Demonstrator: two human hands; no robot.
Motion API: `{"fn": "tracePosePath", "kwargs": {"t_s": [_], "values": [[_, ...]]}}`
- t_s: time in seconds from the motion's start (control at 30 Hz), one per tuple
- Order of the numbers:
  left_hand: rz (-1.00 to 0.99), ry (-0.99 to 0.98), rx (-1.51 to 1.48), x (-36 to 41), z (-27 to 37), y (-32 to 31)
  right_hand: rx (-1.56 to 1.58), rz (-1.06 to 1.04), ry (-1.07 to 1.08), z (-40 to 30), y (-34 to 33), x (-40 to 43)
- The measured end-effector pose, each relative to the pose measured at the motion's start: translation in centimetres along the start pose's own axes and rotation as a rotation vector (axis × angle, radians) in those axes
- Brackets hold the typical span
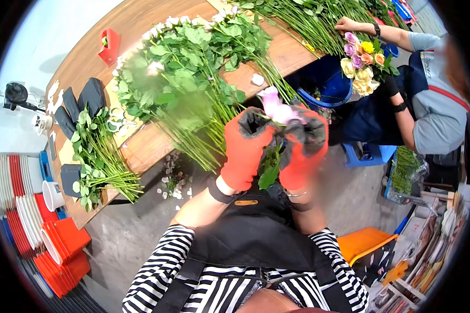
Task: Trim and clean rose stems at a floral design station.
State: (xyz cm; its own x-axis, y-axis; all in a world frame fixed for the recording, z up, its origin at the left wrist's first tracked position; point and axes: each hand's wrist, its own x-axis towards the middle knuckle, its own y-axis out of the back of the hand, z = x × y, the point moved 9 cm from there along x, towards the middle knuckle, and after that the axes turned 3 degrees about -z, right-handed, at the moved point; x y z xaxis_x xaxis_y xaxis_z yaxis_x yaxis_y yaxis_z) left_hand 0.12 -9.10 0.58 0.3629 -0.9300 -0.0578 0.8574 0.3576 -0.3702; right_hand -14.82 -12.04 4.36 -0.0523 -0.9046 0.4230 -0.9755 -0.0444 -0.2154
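Before my chest is a pale pink-lilac rose [277,106], blurred, its petals pointing up and away. My right hand [306,146], in an orange knit glove with a dark grey coated palm, grips it near the bloom's base. My left hand [246,146], gloved alike, pinches at the rose from the other side with curled fingers; the exact contact is hidden. Green leaves [271,168] of the stem hang down between my wrists. Just beyond my hands, a large pile of leafy rose stems [196,66] with pale blooms covers the wooden table [152,146].
On the left are a smaller stem bunch [102,156], scissors [117,119], dark sleeves [87,98] and a red holder [109,46]. Orange buckets [64,238] stand beneath. At right, a co-worker [434,98] holds a mixed rose bouquet [362,64] beside a blue bin [323,84].
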Motion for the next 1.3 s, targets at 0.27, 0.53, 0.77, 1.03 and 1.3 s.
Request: {"fn": "tracePosePath", "kwargs": {"t_s": [0.27,0.53,0.77,1.03,1.3], "values": [[-0.022,-0.060,-0.009,1.3,0.5,2.2,-0.204,-0.205,-0.074,-1.0,0.3,2.7],[-0.032,-0.059,0.063,-0.2,0.6,1.1,-0.630,-0.385,0.232,-6.3,-3.8,3.7],[-0.032,-0.190,0.224,-0.6,1.1,0.6,-0.678,-0.315,0.316,-5.9,-4.2,2.4],[-0.166,0.085,-0.174,-1.0,-1.7,0.0,0.080,-0.216,0.029,-2.3,-1.3,1.2],[-0.170,-0.005,-0.021,-1.2,-0.5,0.0,-0.082,-0.320,-0.078,-3.4,-0.5,4.1]]}}
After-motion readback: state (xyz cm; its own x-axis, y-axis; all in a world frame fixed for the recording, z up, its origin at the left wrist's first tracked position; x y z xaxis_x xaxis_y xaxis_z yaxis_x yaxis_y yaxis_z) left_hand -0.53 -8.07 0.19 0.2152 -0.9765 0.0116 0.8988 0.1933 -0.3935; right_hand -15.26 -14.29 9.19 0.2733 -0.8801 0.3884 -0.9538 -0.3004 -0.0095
